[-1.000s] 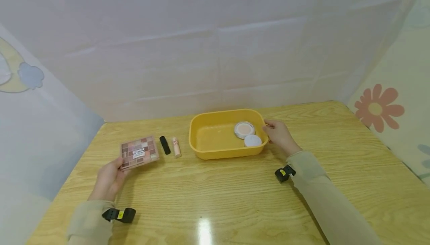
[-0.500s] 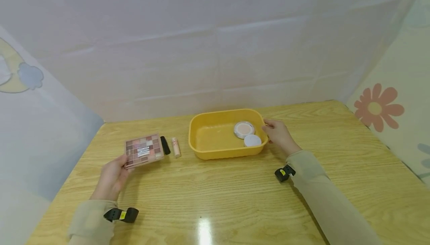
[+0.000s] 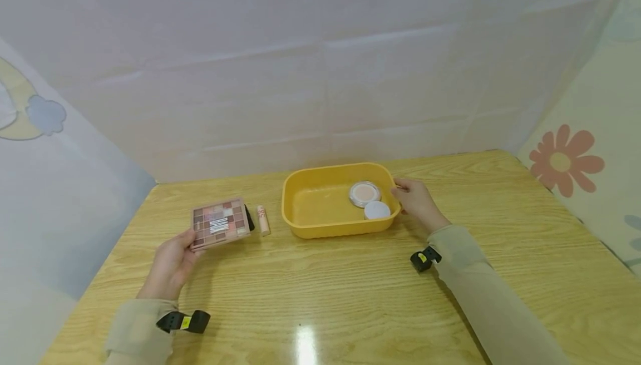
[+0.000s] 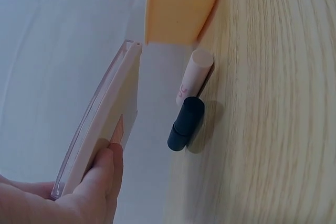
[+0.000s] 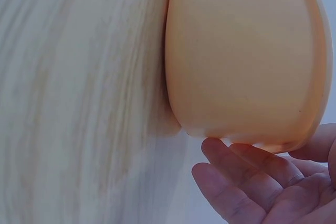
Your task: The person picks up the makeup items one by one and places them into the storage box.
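My left hand (image 3: 172,259) pinches an eyeshadow palette (image 3: 219,223) by its near left corner. In the left wrist view the palette (image 4: 105,114) is held tilted above the table, apart from it. Beneath its right edge a black lipstick tube (image 3: 248,218) is partly hidden in the head view. Beside that lies a pale pink lip tube (image 3: 262,220). My right hand (image 3: 418,202) holds the right end of a yellow plastic basket (image 3: 320,226), thumb at the rim and fingers against the outer wall (image 5: 247,77). Inside the basket are a round clear-rimmed compact (image 3: 364,193) and a white-lidded round jar (image 3: 376,210).
The wood-grain table (image 3: 320,281) meets a pale cloth backdrop (image 3: 320,103) close behind the basket. Side panels with a printed flower (image 3: 561,161) and a cloud (image 3: 46,114) flank it. A black strap device sits on each wrist.
My left hand has carried the palette a little to the right, so it now covers more of the black lipstick tube. The right hand and the basket have stayed in place.
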Available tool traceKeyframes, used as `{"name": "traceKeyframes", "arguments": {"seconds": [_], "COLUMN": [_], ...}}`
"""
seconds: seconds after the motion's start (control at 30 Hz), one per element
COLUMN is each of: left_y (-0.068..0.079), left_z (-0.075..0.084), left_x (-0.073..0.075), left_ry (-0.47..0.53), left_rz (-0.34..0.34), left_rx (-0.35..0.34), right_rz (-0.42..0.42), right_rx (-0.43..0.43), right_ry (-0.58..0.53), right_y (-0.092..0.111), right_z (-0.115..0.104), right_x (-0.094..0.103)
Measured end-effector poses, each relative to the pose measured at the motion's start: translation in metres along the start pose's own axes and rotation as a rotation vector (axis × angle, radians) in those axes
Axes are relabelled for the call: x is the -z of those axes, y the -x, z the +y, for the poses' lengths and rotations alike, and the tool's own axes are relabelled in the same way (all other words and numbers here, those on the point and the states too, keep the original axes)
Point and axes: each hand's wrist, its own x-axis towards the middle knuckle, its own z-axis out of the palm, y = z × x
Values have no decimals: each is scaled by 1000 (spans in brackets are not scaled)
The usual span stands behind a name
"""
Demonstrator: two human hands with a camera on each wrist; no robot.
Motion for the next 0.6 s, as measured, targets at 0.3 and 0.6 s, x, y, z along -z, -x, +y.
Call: {"name": "traceKeyframes", "arguments": {"seconds": [0.3,0.6], "left_y": [2,5], "left_z": [1,1], "left_x": [-8,-14], "left_ry": [4,-27], "left_rz": [-32,-34], "left_rx": [-12,-22], "right_rz": [1,-1], "right_rx": [10,16], "right_ry": [6,6], "right_y": [1,1], "right_z": [0,2], "right_x": [0,1]}}
